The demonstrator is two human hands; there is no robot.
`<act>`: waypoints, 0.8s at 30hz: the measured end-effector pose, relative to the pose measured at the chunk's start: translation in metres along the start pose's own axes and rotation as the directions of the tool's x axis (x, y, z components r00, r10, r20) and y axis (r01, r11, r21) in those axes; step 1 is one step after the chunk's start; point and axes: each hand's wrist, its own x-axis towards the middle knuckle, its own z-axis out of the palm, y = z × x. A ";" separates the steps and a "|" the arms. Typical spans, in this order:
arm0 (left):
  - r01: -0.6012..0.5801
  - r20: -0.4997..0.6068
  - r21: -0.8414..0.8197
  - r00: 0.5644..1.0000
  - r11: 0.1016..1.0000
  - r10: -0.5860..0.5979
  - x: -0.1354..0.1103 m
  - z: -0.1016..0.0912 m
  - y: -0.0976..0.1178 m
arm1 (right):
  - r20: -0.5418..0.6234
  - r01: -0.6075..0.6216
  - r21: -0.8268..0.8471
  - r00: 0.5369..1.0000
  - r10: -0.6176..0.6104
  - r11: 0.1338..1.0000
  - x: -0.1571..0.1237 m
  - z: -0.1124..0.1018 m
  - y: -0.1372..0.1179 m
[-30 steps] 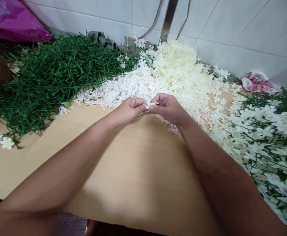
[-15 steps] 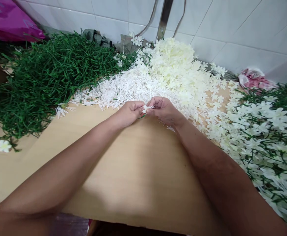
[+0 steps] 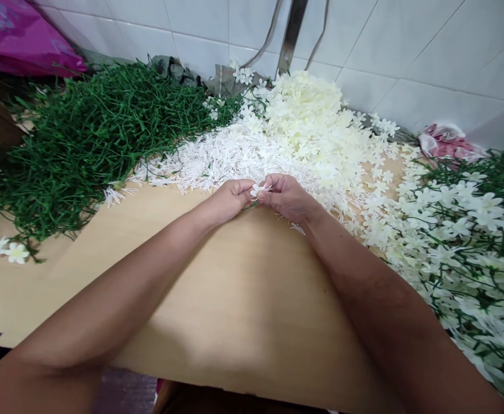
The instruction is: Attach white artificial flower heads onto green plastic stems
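Note:
My left hand and my right hand meet above the far part of the cardboard sheet. Between their fingertips is a small white artificial flower, its petals facing up. A bit of green stem shows below it, by the left fingers. Both hands are closed in a pinch, the left from the stem side and the right at the flower's right edge. Just beyond them lies a heap of white thread-like stamens. A few stamens hang or lie beneath my right wrist.
A mound of green plastic stems fills the back left. Loose pale petals are heaped at the back, against the tiled wall. Stemmed white flowers pile up on the right. A pink bag and a crumpled cloth lie at the back.
The view has shifted slightly, so the surroundings sit a little further right and lower. Both hands keep nearly the same pinch on the flower.

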 end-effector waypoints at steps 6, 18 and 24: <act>0.003 -0.031 -0.153 1.000 0.988 -0.007 0.002 0.002 0.000 | 0.041 -0.007 0.067 0.999 0.005 0.998 -0.002 -0.001 -0.006; -0.102 0.008 -0.108 0.995 0.989 0.103 0.004 -0.004 -0.003 | 0.005 -0.045 0.145 0.999 0.045 0.988 -0.001 -0.002 -0.006; -0.121 -0.004 -0.062 0.993 0.991 0.121 0.005 -0.004 -0.007 | -0.012 -0.038 0.150 0.999 0.041 0.988 0.000 -0.001 -0.006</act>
